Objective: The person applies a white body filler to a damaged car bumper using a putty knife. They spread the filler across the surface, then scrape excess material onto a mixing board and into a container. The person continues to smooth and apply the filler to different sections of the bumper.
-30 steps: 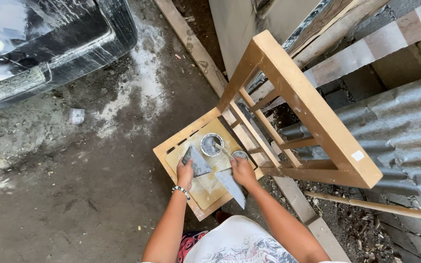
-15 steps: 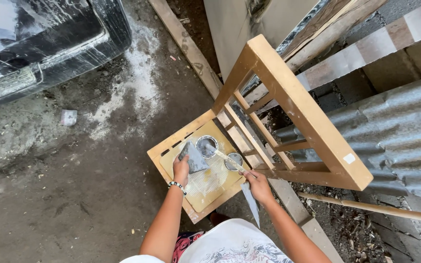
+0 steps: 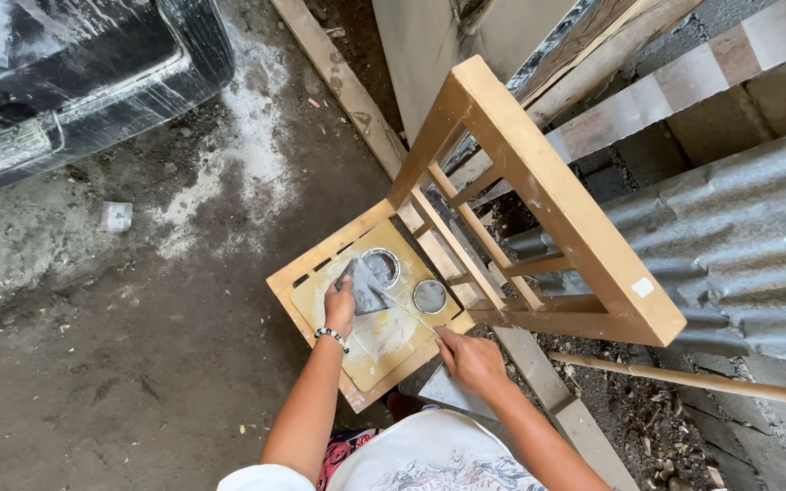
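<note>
A wooden chair [image 3: 539, 182] stands in front of me, seen from above. On its seat [image 3: 320, 264] lies a pale ribbed board smeared with grey paste. My left hand [image 3: 339, 307], with a beaded bracelet on the wrist, grips a grey flat scraper [image 3: 367, 289] over the board. An open round tin [image 3: 381, 266] sits just beyond the scraper, and its round lid [image 3: 429, 296] lies to the right. My right hand [image 3: 471, 360] is at the seat's front right corner, closed on a thin tool [image 3: 416, 318] pointing toward the board. A pale grey flat piece [image 3: 448, 393] shows under that hand.
Black plastic-wrapped bulk [image 3: 84, 82] fills the upper left over a dusty concrete floor [image 3: 138, 364]. Corrugated metal sheets [image 3: 730, 245], wooden planks [image 3: 338, 73] and a long pole [image 3: 684, 382] lie to the right of the chair. A small scrap [image 3: 116, 215] lies on the floor.
My right hand has drawn back from the middle of the seat to its front right corner. The left hand stays on the board with the scraper.
</note>
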